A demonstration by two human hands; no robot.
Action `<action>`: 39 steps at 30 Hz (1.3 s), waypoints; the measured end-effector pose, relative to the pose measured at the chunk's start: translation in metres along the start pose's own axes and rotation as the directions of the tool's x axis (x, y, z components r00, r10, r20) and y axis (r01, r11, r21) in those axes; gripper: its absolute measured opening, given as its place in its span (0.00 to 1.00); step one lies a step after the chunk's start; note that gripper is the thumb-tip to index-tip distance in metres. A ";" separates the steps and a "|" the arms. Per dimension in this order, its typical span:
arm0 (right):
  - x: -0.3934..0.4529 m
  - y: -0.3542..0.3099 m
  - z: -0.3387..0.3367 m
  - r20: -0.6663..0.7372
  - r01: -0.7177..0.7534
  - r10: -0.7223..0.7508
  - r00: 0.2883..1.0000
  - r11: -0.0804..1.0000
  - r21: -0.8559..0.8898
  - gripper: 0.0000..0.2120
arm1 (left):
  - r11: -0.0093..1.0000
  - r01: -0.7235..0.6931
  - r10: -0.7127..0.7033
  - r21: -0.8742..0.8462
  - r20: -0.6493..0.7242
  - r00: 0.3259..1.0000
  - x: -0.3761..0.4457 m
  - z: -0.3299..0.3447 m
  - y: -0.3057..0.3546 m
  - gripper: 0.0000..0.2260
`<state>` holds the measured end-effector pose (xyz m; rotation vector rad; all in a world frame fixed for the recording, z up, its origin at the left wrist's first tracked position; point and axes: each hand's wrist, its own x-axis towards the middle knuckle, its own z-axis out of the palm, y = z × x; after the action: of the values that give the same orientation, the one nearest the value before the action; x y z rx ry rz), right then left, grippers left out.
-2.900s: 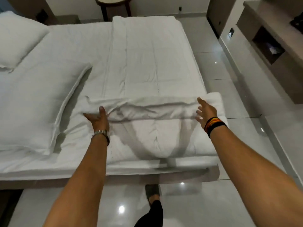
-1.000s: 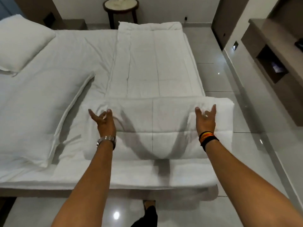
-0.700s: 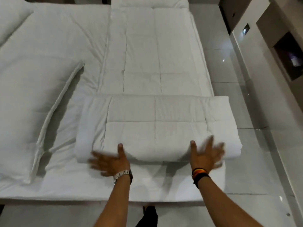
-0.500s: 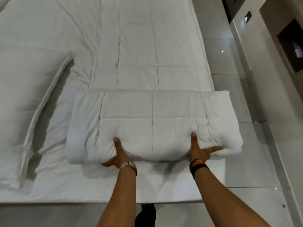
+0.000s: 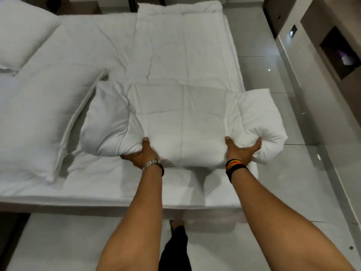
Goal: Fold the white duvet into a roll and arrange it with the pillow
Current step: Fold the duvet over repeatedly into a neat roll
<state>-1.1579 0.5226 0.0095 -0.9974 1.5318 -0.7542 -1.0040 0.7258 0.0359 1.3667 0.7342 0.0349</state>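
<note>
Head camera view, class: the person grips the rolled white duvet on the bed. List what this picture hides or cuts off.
1. Fingers of the left hand and right hand: tucked under the duvet roll.
2. Underside of the roll: hidden by its own bulk.
3. Far pillow: cut off by the left edge.
4. Contents of the wall niche: too dark and small.
5. Bed base: hidden in shadow.

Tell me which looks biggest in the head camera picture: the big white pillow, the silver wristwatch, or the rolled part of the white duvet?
1. Big white pillow, though it's cut off at the left edge.
2. Rolled part of the white duvet.
3. Silver wristwatch, easily smallest.
</note>
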 end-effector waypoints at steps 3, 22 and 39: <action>-0.047 0.001 -0.064 0.029 -0.007 0.007 1.000 1.000 0.003 0.57 | 0.999 -0.033 0.034 0.035 -0.016 0.999 -0.055 -0.061 0.023 0.48; -0.097 -0.004 -0.130 0.544 0.740 -0.528 0.652 0.600 -0.305 0.40 | 0.831 -0.453 0.272 0.322 0.475 0.837 -0.079 -0.149 0.041 0.37; 0.024 0.019 0.046 0.610 0.615 -0.323 0.724 -0.098 -0.782 0.36 | 0.018 -0.759 0.275 0.650 0.727 0.629 0.060 -0.063 -0.024 0.30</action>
<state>-1.1171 0.5119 -0.0264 -2.7471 1.2935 0.1912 -0.9976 0.8009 -0.0135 2.7352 -0.4065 -0.1156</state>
